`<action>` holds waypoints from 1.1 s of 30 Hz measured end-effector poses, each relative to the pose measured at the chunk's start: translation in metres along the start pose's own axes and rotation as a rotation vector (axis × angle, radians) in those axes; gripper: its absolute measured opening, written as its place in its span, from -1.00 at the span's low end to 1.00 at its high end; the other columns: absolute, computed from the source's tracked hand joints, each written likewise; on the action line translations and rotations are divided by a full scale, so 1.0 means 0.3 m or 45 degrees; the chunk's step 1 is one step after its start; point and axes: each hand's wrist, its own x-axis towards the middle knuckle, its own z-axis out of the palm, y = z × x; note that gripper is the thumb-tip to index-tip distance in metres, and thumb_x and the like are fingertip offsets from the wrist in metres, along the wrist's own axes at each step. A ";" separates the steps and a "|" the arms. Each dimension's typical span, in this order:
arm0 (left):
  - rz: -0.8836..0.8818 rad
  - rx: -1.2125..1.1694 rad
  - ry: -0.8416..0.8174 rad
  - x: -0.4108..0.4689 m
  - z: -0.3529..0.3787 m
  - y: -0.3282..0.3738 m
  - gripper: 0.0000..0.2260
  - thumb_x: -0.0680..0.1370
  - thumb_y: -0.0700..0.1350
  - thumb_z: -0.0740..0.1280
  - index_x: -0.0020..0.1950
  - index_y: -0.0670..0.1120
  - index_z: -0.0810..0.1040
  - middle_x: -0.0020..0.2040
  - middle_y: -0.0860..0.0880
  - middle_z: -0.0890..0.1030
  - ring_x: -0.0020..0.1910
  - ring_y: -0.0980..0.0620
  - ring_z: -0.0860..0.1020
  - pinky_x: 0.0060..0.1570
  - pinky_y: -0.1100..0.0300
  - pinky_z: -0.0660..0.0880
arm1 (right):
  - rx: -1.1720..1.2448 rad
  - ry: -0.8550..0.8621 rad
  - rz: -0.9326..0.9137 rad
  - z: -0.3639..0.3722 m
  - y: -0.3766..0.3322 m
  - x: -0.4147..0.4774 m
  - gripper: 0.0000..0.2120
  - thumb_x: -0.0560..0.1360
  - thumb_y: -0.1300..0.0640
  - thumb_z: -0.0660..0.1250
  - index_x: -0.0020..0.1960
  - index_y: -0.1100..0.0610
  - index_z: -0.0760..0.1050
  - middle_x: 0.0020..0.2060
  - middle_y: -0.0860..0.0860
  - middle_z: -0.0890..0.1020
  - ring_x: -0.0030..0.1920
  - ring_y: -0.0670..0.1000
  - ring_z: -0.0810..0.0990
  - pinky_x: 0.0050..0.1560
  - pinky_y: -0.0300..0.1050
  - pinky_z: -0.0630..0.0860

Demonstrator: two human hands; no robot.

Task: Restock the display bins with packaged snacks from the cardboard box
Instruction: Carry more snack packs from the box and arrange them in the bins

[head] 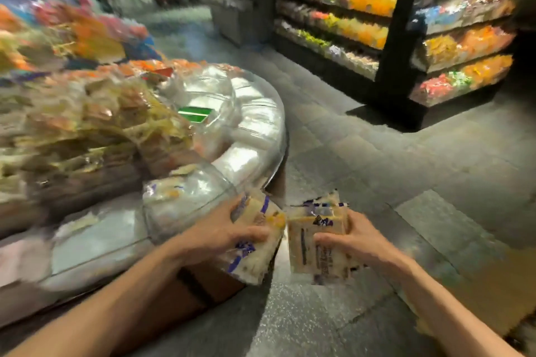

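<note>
1. The left hand grips the left packet. Its fingers curl over the packet's upper side and the thumb lies on the near face. The packet is pale with blue print and tilted, low end toward the person.
2. The right hand grips the right packet, thumb across the front and fingers behind. It has the same pale wrap and blue print and stands nearly upright.
3. The packets' inner edges sit just beside each other between the hands. Blur hides whether they touch.
4. The box is brown with a dark strip across it and lies under the left wrist and left packet. Only one corner shows, and its contents are hidden.
5. The bin is clear-walled and sits just ahead-left of the left hand, its near wall beside the fingers. Pale packets with blue print lie inside.
6. The tabletop has a curved, shiny edge that sweeps away ahead of the left hand, then bends left. More clear bins of white packs follow the curve. A green label sits among them, farther ahead.
7. The floor is grey tile. It lies open below, ahead and right of the right hand, from the tabletop edge out to the shelf.
8. The shelf is dark and stands well apart, ahead-right of the right hand. Its tiers carry yellow and orange packs, and its corner post faces the open floor.
9. Heaps of packets far left of the left hand are too blurred to identify.
</note>
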 end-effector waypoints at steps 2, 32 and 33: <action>-0.086 -0.159 0.179 -0.069 -0.117 -0.097 -0.74 0.44 -0.20 0.53 0.08 -0.08 0.59 -0.10 0.03 0.74 -0.11 0.08 0.71 -0.16 0.30 0.57 | 0.069 -0.123 -0.029 0.151 -0.088 0.083 -0.69 0.47 0.24 0.50 0.17 0.05 0.58 -0.10 -0.04 0.75 -0.08 -0.04 0.73 -0.14 -0.15 0.65; -0.350 -1.056 0.747 0.253 -0.741 -0.591 -0.55 0.46 -0.07 0.50 0.27 -0.20 0.49 0.09 -0.11 0.71 0.06 -0.04 0.69 -0.08 0.09 0.64 | 0.373 -0.770 0.307 0.873 -0.339 0.993 -0.33 0.28 -0.12 0.63 0.27 0.11 0.49 0.01 0.30 0.68 -0.13 0.31 0.67 -0.31 0.00 0.63; -0.362 -1.072 0.790 0.279 -0.739 -0.579 -0.54 0.46 -0.04 0.49 0.28 -0.19 0.49 0.09 -0.09 0.71 0.07 -0.03 0.68 -0.02 0.06 0.64 | 0.363 -0.797 0.320 0.850 -0.342 1.030 -0.34 0.25 -0.13 0.65 0.25 0.08 0.52 0.04 0.32 0.67 -0.10 0.34 0.65 -0.31 0.01 0.64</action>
